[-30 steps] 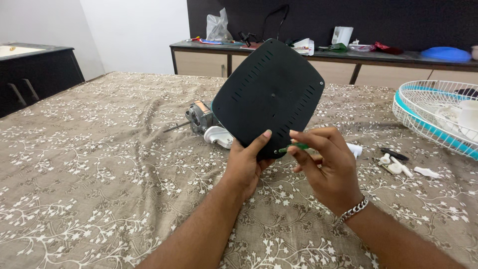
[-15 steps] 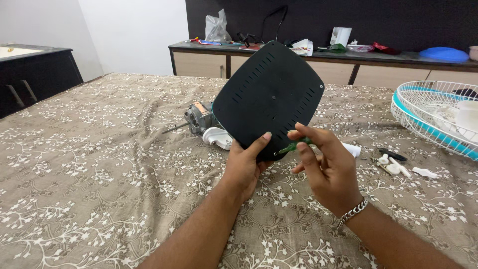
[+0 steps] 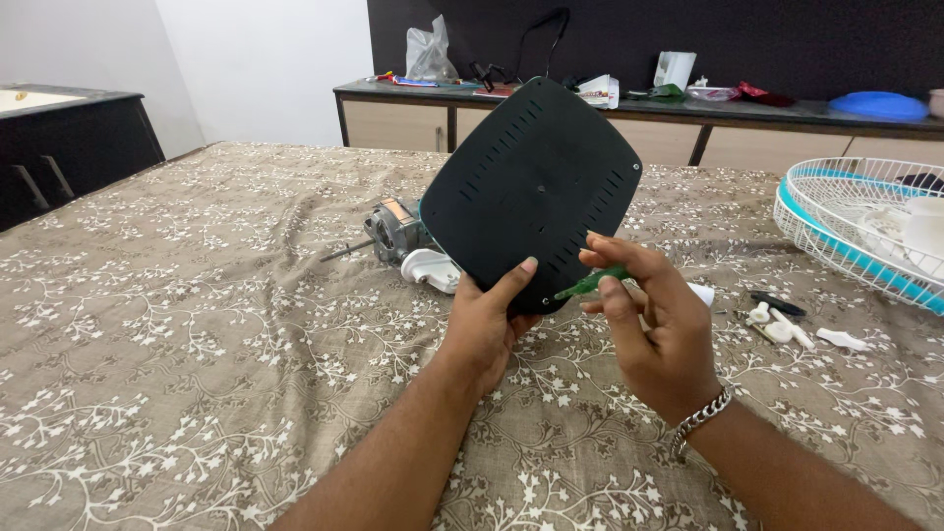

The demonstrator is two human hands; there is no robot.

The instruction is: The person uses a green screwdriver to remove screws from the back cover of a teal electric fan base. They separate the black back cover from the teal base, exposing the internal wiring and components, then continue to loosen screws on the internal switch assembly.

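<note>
Left hand (image 3: 484, 320) grips black slotted panel (image 3: 531, 187) upright by its lower edge; right hand (image 3: 654, 329) pinches green screwdriver (image 3: 590, 283), tip at panel's bottom corner.

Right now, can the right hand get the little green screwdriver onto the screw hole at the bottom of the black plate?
Probably yes. The right hand holds the green screwdriver with its tip close to the bottom corner of the black plate, which the left hand holds upright. Nothing lies between tip and plate.
</note>
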